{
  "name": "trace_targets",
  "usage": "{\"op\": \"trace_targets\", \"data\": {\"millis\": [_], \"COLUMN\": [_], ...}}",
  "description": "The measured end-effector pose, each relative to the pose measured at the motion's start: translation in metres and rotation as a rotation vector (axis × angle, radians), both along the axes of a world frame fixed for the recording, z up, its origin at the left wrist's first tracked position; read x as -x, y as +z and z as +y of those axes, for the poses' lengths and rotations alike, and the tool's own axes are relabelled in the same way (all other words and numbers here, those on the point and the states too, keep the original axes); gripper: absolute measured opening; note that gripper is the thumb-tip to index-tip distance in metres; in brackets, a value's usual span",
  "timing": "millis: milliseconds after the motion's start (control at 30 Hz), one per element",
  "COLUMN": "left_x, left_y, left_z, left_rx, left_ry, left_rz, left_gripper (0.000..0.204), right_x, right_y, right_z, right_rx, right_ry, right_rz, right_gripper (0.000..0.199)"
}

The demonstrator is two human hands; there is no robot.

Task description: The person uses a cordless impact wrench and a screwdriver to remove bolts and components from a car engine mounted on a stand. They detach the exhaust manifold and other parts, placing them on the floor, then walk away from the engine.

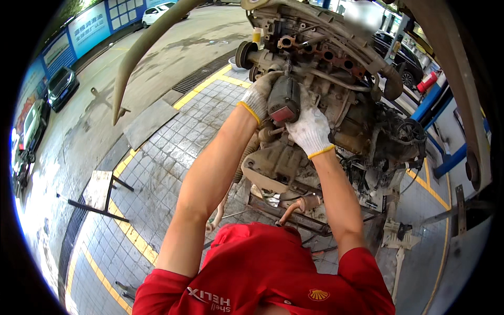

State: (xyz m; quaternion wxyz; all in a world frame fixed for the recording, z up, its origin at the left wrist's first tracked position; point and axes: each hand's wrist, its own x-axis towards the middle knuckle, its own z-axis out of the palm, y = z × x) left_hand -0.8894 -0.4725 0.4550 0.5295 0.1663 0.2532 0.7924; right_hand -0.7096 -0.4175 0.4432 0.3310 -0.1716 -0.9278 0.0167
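Both my hands wear white work gloves with yellow cuffs. Between them is a dark grey power tool, by its look an impact wrench point(285, 97), with a reddish panel on its rear end. My left hand point(261, 94) closes around the tool's left side near its front. Behind and to the right, my right hand point(311, 128) grips it from below; part of those fingers is hidden by the tool body. The tool's narrow front end points away from me at a greasy engine point(320, 79), beside a row of rusty round ports point(328, 55). Where its tip meets the engine is hard to make out.
A pulley point(245, 55) sits at the engine's left end. Below hang a metal pan point(270, 167) and a rusty pipe point(299, 207). A curved bar point(131, 58) arches at upper left. A small stand point(100, 190) is on the tiled floor. Blue lift parts point(451, 159) stand right.
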Motion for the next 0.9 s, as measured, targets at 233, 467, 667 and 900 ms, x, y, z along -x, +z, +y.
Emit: {"op": "trace_targets", "data": {"millis": [233, 467, 667, 900], "left_x": [0.032, 0.047, 0.045, 0.065], "left_y": [0.007, 0.008, 0.005, -0.012], "left_z": [0.01, 0.004, 0.007, 0.034], "left_rx": [0.12, 0.119, 0.117, 0.227], "left_ry": [-0.147, -0.247, -0.151, -0.035], "left_rz": [-0.07, -0.059, -0.043, 0.069], "left_gripper": [0.036, 0.025, 0.016, 0.026], "right_x": [0.011, 0.028, 0.04, 0.048], "right_y": [0.021, 0.02, -0.001, -0.027], "right_z": [-0.02, -0.038, -0.022, -0.008], "right_rx": [0.086, 0.104, 0.154, -0.087], "right_ry": [-0.164, -0.246, -0.196, -0.127], "right_rz": [-0.266, -0.24, -0.114, -0.055], "right_gripper": [0.111, 0.112, 0.103, 0.039]}}
